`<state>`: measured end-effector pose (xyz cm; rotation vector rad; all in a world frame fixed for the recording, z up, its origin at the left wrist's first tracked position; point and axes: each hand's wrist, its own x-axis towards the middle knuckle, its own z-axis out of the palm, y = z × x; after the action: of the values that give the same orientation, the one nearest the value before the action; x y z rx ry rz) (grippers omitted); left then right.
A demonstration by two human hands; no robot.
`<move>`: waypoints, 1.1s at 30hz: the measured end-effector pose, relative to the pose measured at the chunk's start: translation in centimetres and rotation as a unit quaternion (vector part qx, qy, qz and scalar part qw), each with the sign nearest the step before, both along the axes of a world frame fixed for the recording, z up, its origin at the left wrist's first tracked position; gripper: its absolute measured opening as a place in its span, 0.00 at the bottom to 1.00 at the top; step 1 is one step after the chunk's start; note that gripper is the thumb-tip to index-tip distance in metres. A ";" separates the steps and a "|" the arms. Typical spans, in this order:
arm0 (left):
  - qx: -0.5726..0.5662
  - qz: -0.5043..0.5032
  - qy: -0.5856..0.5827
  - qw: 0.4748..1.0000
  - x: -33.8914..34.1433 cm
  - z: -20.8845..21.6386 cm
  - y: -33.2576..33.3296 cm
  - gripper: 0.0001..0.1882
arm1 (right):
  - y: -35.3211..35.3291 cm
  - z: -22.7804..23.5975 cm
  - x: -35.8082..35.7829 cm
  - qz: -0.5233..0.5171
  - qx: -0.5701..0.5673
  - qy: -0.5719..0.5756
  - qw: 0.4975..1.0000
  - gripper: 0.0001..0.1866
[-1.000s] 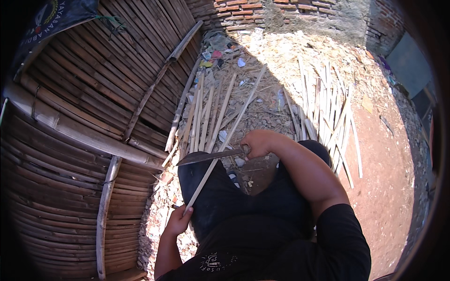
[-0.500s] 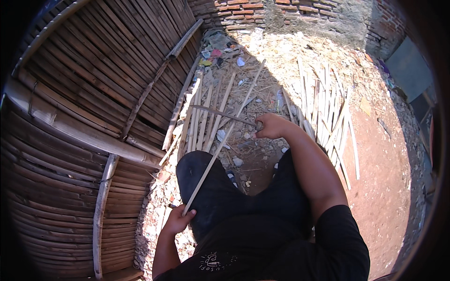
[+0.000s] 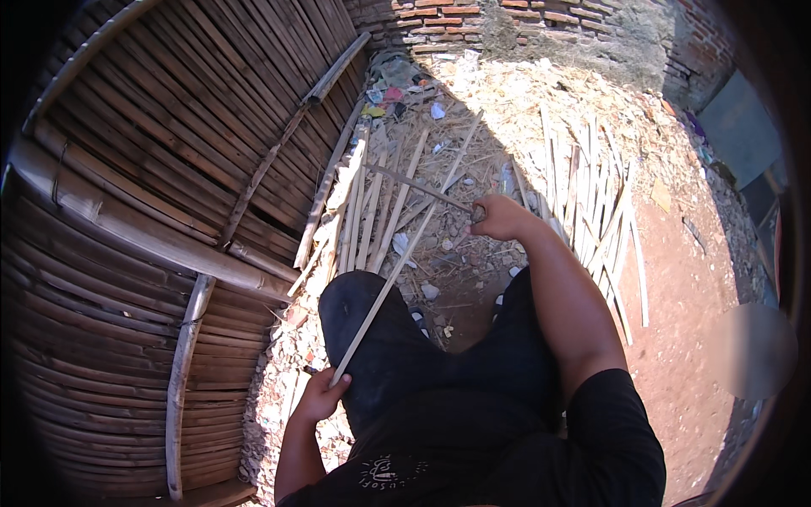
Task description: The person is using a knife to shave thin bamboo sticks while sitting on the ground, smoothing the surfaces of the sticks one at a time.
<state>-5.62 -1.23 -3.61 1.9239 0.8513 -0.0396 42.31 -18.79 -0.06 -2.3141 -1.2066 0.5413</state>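
My left hand [image 3: 319,399] is closed around the near end of a long, pale bamboo strip [image 3: 369,316]. The strip slants away to the upper right, over my left thigh and past the knee, toward the littered ground. In my right hand [image 3: 504,218] is a long, narrow knife [image 3: 412,183], gripped at its handle, which the fingers mostly hide. Its dark blade points left and crosses the strip beyond my knees. Whether the edge bites into the strip, I cannot tell.
Several bamboo strips [image 3: 366,221] lie beyond my left knee; a larger pile [image 3: 601,198] is at the right. A slatted bamboo wall [image 3: 182,127] stands close on the left, a brick wall [image 3: 541,19] at the back. A blurred grey round shape [image 3: 756,351] shows at right.
My right hand and the knife have moved a little farther away and to the right along the strip. My left hand stays nearly in place. The blurred round shape has appeared at right.
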 end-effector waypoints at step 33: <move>-0.045 -0.019 0.020 0.999 0.6 2.4 -0.5 0.19 | 2.5 1.5 -7.5 0.287 -0.062 0.000 0.956 0.28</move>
<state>-5.01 -1.77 -1.23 1.8605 0.8263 -0.1385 34.85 -16.32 1.46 -2.0350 -1.9059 0.8303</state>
